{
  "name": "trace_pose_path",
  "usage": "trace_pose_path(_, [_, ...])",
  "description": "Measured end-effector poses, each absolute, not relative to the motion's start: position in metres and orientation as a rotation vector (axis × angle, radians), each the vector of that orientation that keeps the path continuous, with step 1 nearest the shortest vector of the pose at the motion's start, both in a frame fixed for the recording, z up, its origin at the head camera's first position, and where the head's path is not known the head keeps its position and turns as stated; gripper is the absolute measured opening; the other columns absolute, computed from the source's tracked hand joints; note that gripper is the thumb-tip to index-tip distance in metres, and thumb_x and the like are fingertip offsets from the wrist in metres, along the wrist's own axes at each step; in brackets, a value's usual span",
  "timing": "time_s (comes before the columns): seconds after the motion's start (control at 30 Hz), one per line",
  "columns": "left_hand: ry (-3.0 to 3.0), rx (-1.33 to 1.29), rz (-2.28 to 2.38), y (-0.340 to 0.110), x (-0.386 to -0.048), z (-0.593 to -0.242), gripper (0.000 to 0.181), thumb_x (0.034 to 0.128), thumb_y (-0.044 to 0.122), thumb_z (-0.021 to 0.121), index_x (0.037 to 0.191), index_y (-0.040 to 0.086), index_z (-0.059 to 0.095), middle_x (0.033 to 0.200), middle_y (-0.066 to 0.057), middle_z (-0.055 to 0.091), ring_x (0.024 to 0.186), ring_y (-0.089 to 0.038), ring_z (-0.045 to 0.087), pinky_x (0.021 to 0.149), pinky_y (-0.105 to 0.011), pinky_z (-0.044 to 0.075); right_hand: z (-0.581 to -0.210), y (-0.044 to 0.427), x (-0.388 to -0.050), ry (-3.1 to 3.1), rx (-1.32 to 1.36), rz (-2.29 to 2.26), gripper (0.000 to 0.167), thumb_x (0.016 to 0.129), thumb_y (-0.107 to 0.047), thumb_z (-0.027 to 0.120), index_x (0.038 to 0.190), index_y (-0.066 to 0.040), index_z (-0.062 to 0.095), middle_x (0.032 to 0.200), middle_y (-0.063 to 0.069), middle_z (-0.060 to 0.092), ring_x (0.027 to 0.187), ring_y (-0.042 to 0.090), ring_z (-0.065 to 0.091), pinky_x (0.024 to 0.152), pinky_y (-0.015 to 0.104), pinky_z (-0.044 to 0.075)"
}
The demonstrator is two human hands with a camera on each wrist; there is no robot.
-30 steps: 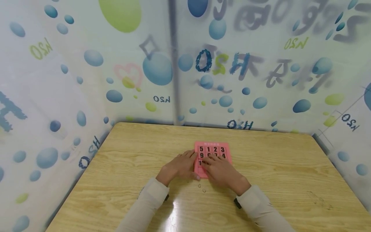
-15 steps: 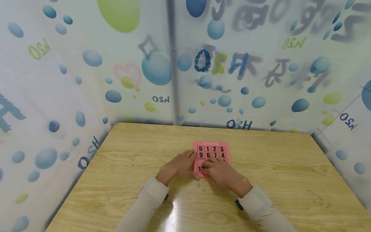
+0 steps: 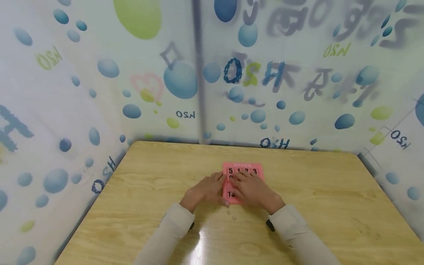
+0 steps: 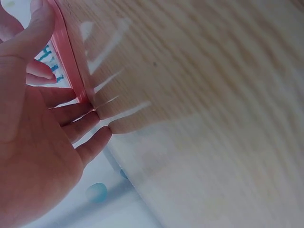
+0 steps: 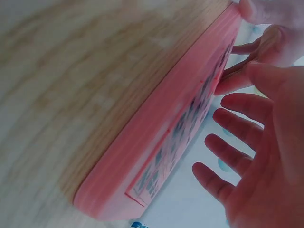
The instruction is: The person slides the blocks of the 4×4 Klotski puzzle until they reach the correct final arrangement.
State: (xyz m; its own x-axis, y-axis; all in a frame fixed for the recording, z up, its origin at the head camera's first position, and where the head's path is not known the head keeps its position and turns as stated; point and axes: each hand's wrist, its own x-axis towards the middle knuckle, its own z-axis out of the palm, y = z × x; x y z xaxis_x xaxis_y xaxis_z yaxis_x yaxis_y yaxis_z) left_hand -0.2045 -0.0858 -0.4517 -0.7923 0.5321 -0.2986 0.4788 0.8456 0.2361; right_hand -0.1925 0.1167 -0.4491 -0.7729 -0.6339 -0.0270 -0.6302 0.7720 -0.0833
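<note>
A pink number slide puzzle [image 3: 260, 167] lies flat on the wooden table, its tiles printed with black numerals. In the head view, tile 5 shows in the far-left corner and tile 13 [image 3: 230, 194] in the near-left corner. My left hand [image 3: 209, 188] steadies the puzzle's left side, its thumb at the near-left corner; the left wrist view shows its fingers [image 4: 78, 127] extended against the pink edge and table. Over the tiles, my right hand [image 3: 251, 189] covers much of the middle rows. Its fingers [image 5: 237, 124] appear spread and slightly bent in the right wrist view, gripping nothing.
Around the puzzle stretches the wood-grain table [image 3: 159, 165], with small marks near its front and at right. A printed wall sheet [image 3: 281, 92] with blue and green drops stands behind and at both sides. Dark wrist straps sit under both sleeves.
A tile at the left of the third row slid toward me into the bottom row. My right hand then shifted forward over the upper rows. My left hand stayed put.
</note>
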Motion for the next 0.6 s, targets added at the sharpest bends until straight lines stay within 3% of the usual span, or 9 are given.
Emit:
trace_pose_path(0.27, [2.694, 0.773, 0.148, -0.078, -0.198, -0.457, 0.108, 0.0811, 0.067, 0.068, 0.158, 0.007, 0.022, 0.163, -0.010, 0.025, 0.150, -0.026, 0.025, 0.117, -0.049, 0.033, -0.455, 0.116, -0.192, 2.857, -0.920, -0.082, 0.047, 0.106, -0.040, 0.042, 0.140, -0.012, 0.058, 0.148, 0.005, 0.051, 0.141, 0.032, 0.041, 0.114, 0.058, 0.032])
trace_pose_path(0.6, [2.739, 0.787, 0.103, -0.081, -0.206, -0.445, 0.109, 0.0784, 0.067, 0.071, 0.156, 0.005, 0.025, 0.160, -0.012, 0.030, 0.147, -0.028, 0.031, 0.115, -0.050, 0.035, -0.449, 0.113, -0.196, 2.871, -1.000, -0.126, 0.043, 0.105, -0.039, 0.044, 0.135, -0.015, 0.063, 0.144, 0.003, 0.055, 0.139, 0.030, 0.043, 0.114, 0.059, 0.032])
